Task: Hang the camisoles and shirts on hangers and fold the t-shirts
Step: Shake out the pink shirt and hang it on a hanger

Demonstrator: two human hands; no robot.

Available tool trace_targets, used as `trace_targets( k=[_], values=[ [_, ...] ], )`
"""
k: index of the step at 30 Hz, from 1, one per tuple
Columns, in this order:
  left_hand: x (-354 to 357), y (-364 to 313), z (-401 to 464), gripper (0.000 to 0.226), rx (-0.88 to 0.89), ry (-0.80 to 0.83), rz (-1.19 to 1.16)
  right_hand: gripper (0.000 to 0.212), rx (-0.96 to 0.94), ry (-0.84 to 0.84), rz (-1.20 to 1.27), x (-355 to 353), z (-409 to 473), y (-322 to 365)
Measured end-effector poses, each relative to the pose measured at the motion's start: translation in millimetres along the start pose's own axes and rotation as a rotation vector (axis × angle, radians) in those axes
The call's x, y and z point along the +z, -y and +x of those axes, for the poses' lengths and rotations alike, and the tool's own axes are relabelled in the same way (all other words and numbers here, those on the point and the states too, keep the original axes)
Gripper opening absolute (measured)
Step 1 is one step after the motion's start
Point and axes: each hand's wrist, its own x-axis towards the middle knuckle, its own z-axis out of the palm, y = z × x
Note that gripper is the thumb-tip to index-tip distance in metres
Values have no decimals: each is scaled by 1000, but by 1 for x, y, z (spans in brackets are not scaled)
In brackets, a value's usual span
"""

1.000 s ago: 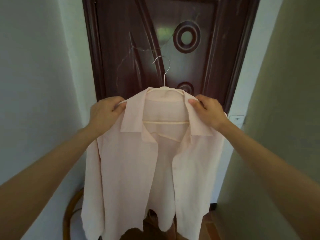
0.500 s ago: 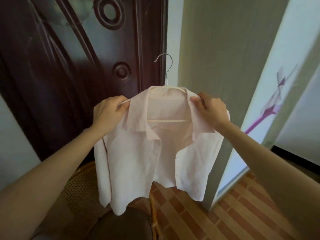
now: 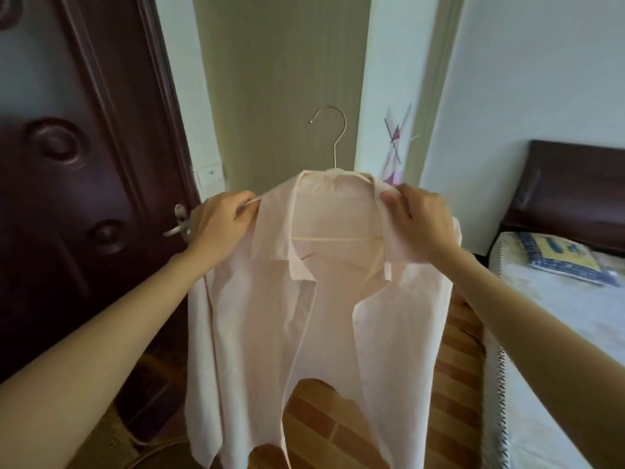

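A: Head view, what've I got?
B: Pink shirt [image 3: 314, 299] on hanger [image 3: 333, 143], held up in air, front open, hook free.
A: Grip?
B: L hand [image 3: 220, 225] fingers curled, pinching shirt's left shoulder; R hand [image 3: 419, 221] same at right shoulder by collar. Door [image 3: 67, 164] behind left, bed [image 3: 558, 299] at right.

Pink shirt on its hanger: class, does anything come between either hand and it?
Nothing visible does. The left hand and right hand already grip the pink shirt at its shoulders, on the hanger.
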Motion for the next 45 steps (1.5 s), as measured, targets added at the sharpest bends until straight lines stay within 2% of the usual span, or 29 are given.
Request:
trace_targets(
  k=[8,15,21,25,28,32,37,40,45],
  values=[
    [120,-82,57,19,96,115,-200,40,137,-47,-161,-28,12,-125],
    [211,-165,120,42,169,156,-319,34,244,-64,-202,-59,41,-226],
    [284,-222,156,45,162,220,-354,34,307,-93,-254,-73,60,-306],
    [329,-249,177,43,209,267,-391,39,327,-113,-271,-69,69,-355],
    [366,-266,198,45,299,264,-377,33,357,-139,-274,-64,84,-389],
    [422,-286,232,33,331,270,-398,34,389,-125,-303,-48,115,-437],
    [503,-306,306,60,359,263,-492,34,427,-156,-343,-26,181,-499],
    [549,-319,360,63,349,243,-508,34,443,-174,-353,-11,229,-534],
    [613,-330,427,54,365,261,-520,35,451,-171,-392,15,291,-583]
  ],
)
